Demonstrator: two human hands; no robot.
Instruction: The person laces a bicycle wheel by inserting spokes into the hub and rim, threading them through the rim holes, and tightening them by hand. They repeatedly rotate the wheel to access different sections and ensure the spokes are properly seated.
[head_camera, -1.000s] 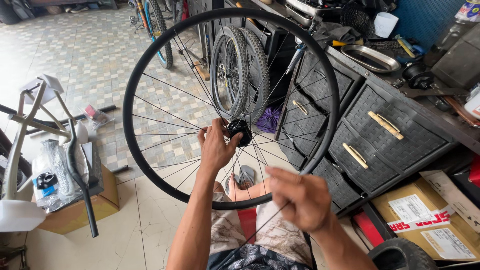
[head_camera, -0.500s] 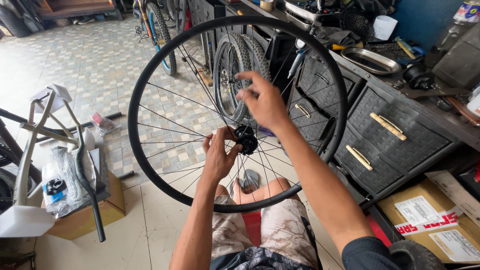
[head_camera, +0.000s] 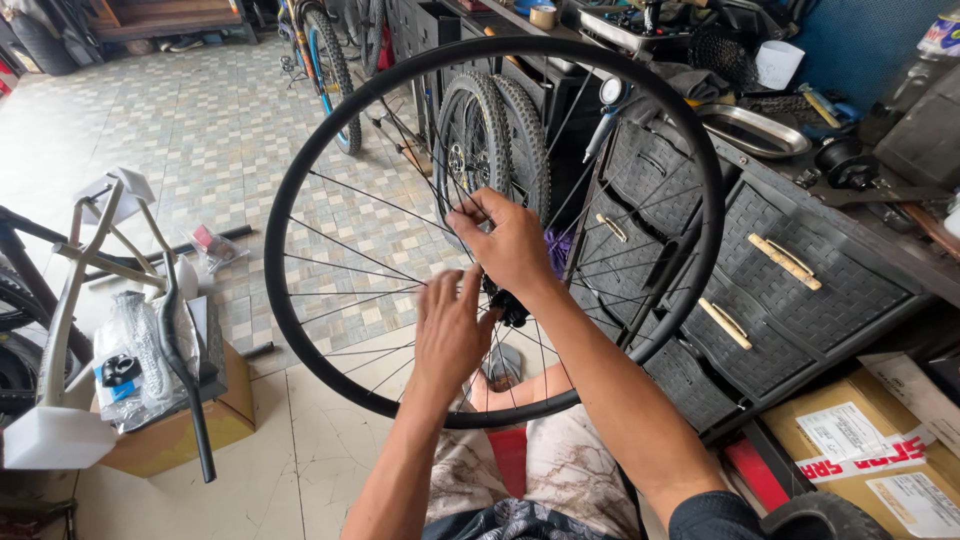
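Two bare hands work at the middle of a black spoked bicycle wheel rim (head_camera: 300, 180), which stands upright over the seated person's knees so the thin steel spokes (head_camera: 350, 195) face them. The left hand (head_camera: 450, 335), fingers loosely spread, braces beside the dark hub (head_camera: 508, 303), while the right hand (head_camera: 510, 240) pinches a spoke just above it, before grey woven-pattern plastic drawers (head_camera: 780, 290).

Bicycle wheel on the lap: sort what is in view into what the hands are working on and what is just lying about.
In hand:
bare spoked wheel rim
black hub
spokes
left hand at the hub
right hand pinching a spoke

Lying about:
two knobby tyres
drawer unit
cardboard box
metal tray
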